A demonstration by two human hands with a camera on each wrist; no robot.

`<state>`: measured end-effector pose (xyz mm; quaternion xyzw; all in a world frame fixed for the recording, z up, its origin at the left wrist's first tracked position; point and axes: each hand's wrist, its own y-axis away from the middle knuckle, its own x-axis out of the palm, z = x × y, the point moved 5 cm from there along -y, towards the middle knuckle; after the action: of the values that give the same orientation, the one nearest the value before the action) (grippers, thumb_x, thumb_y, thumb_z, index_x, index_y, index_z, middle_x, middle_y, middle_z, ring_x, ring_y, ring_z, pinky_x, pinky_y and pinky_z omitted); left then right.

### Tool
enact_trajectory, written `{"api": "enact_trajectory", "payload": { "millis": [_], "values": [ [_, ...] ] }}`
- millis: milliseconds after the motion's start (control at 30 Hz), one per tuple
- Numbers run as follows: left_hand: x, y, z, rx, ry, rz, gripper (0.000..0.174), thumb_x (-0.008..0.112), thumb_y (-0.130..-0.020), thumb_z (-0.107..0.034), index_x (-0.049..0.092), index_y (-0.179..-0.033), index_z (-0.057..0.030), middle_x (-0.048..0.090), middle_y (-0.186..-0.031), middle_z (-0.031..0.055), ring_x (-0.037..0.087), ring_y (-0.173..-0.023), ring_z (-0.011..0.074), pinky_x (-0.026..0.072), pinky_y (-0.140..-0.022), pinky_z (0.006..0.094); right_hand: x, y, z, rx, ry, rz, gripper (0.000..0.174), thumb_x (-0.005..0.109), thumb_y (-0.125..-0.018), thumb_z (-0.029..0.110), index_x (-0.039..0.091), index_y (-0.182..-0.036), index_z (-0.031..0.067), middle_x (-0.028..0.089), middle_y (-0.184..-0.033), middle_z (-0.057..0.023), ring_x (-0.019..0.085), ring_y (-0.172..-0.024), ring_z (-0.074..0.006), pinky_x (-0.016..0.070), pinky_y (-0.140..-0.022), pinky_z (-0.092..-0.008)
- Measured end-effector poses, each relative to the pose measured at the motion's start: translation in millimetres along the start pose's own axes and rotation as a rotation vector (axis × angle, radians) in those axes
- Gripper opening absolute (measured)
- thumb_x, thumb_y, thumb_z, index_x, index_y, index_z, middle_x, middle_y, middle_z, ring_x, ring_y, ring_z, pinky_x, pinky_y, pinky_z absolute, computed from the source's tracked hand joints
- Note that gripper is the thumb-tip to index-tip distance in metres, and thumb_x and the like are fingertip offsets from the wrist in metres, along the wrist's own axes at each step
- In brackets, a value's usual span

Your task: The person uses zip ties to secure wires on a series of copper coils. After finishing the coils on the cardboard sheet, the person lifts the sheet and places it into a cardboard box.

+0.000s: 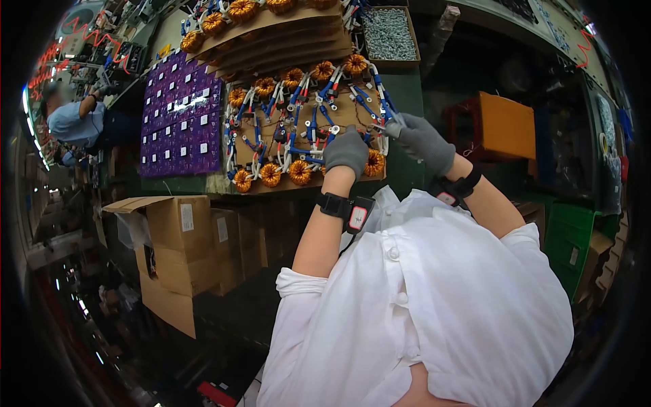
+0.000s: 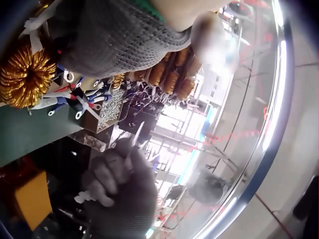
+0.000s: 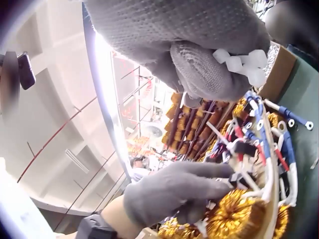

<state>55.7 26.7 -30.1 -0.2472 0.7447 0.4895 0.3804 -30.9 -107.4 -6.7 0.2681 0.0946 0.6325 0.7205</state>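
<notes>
A cardboard tray (image 1: pixel 352 112) holds several copper toroid coils (image 1: pixel 300 172) wired with blue, red and white leads. My grey-gloved left hand (image 1: pixel 346 152) rests on the tray's near right part. In the right wrist view the left hand (image 3: pixel 179 191) stretches its fingers onto the leads beside a coil (image 3: pixel 234 219). My gloved right hand (image 1: pixel 422 141) hovers just right of the tray and grips a bundle of white cable ties (image 3: pixel 241 62). The cable ties (image 2: pixel 133 142) stick up thin and pale from the right hand (image 2: pixel 119 191) in the left wrist view.
A purple tray of small parts (image 1: pixel 180 115) lies left of the coil tray. More coil trays (image 1: pixel 271 20) are stacked behind, next to a box of screws (image 1: pixel 388 34). Open cardboard boxes (image 1: pixel 176 251) stand below left, an orange box (image 1: pixel 505 125) at right. Another person (image 1: pixel 74 119) works far left.
</notes>
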Motion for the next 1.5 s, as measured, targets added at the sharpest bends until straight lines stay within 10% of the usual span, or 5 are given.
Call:
{"api": "enact_trajectory", "payload": {
  "millis": [167, 367, 633, 1033, 1500],
  "values": [
    [-18, 6, 0, -0.029, 0.004, -0.021, 0.040, 0.053, -0.086, -0.028, 0.047, -0.119, -0.0061, 0.064, -0.105, 0.0209, 0.062, -0.099, 0.0346, 0.0477, -0.084, 0.0431, 18, -14, -25, -0.162, 0.251, 0.047, 0.028, 0.056, -0.093, 0.027, 0.056, -0.102, 0.0009, 0.060, -0.084, -0.0044, 0.053, -0.076, -0.0133, 0.0442, -0.070, -0.0282],
    [0, -16, 6, -0.084, -0.035, -0.022, 0.047, 0.060, -0.082, -0.028, 0.050, -0.121, -0.0055, 0.066, -0.102, 0.0196, 0.063, -0.097, 0.0344, 0.0485, -0.083, 0.0422, 16, -32, -50, -0.278, 0.345, -0.104, 0.024, 0.053, -0.093, 0.024, 0.054, -0.102, 0.0019, 0.062, -0.087, -0.0116, 0.058, -0.079, -0.0192, 0.0453, -0.074, -0.0334],
    [4, 25, 48, -0.006, 0.978, -0.579, 0.065, 0.062, -0.081, -0.013, 0.035, -0.140, -0.0116, 0.068, -0.091, 0.0131, 0.066, -0.078, 0.0212, 0.0503, -0.069, 0.0343, 25, -35, -52, -0.227, 0.544, -0.164, 0.023, 0.050, -0.094, 0.023, 0.052, -0.106, 0.0036, 0.063, -0.087, -0.0166, 0.062, -0.081, -0.0280, 0.0468, -0.073, -0.0365],
    [25, 38, 27, 0.073, 0.746, -0.453, 0.054, 0.064, -0.083, -0.029, 0.045, -0.128, -0.0058, 0.066, -0.101, 0.0150, 0.064, -0.092, 0.0277, 0.0484, -0.079, 0.0363, 15, -27, -16, -0.241, 0.273, -0.044, 0.024, 0.058, -0.089, 0.019, 0.062, -0.102, -0.0013, 0.061, -0.081, -0.0021, 0.051, -0.075, -0.0073, 0.0435, -0.068, -0.0261],
    [28, 21, 42, 0.117, 1.063, -0.338, 0.040, 0.068, -0.080, -0.023, 0.060, -0.112, 0.0007, 0.065, -0.090, 0.0097, 0.061, -0.077, 0.0133, 0.0496, -0.067, 0.0262, 20, -50, 5, -0.230, 0.709, -0.026, 0.027, 0.069, -0.075, 0.027, 0.069, -0.088, 0.0032, 0.066, -0.074, -0.0135, 0.063, -0.067, -0.0229, 0.0477, -0.065, -0.0321]
  ]
}}
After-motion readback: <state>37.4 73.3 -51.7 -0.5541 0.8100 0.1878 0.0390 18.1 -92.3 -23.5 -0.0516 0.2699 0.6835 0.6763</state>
